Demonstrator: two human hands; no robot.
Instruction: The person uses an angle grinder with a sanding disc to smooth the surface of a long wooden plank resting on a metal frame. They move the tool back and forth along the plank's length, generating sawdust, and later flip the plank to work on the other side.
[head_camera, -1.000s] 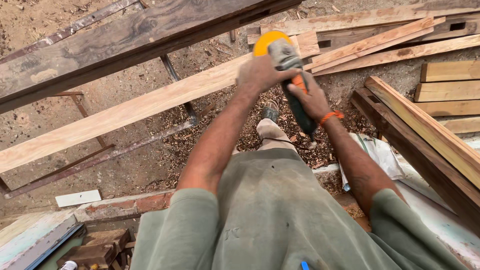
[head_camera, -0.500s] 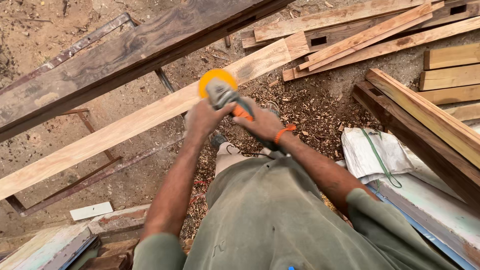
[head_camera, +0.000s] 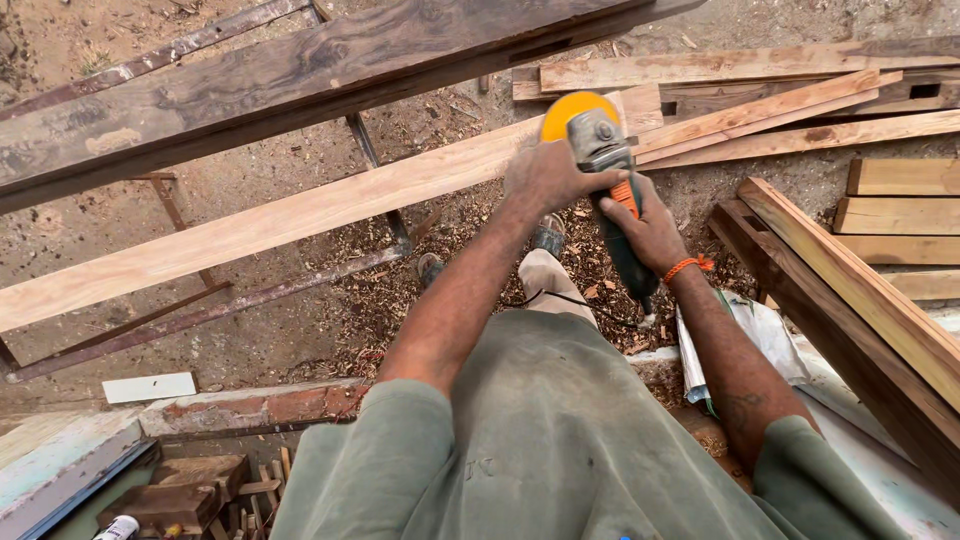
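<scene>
Sandy outdoor ground (head_camera: 250, 215), littered with wood chips and shavings (head_camera: 590, 270), filled the view from above, with timber lying all around. Nothing that served as a container showed clearly; only a small white-capped tube or bottle (head_camera: 120, 527) peeked in at the lower left edge, its contents impossible to tell.

Across the middle ran a long pale planed wooden plank (head_camera: 300, 215), lying at a slant on a rusty metal frame (head_camera: 200, 315). Above it lay a wide dark weathered beam (head_camera: 300, 75), roughly parallel to the plank. A loose stack of reddish and pale boards (head_camera: 760, 110) lay at the upper right, and heavier squared timbers (head_camera: 880, 270) sat along the right edge.

The person, in a grey-green shirt, held a handheld angle grinder with a grey metal head, orange-and-black body and round orange-yellow disc (head_camera: 600, 150). The disc sat at the upper end of the pale plank, near its edge; whether it touched the wood could not be told. A black power cord (head_camera: 560, 298) trailed down from the tool toward the person's legs.

The left hand (head_camera: 550, 175) was closed around the front of the grinder, beside the head. The right hand (head_camera: 650, 225), with an orange band at the wrist, was wrapped firmly around the dark rear handle. A crumpled white sheet (head_camera: 760, 335) lay on the ground by the right forearm.
</scene>
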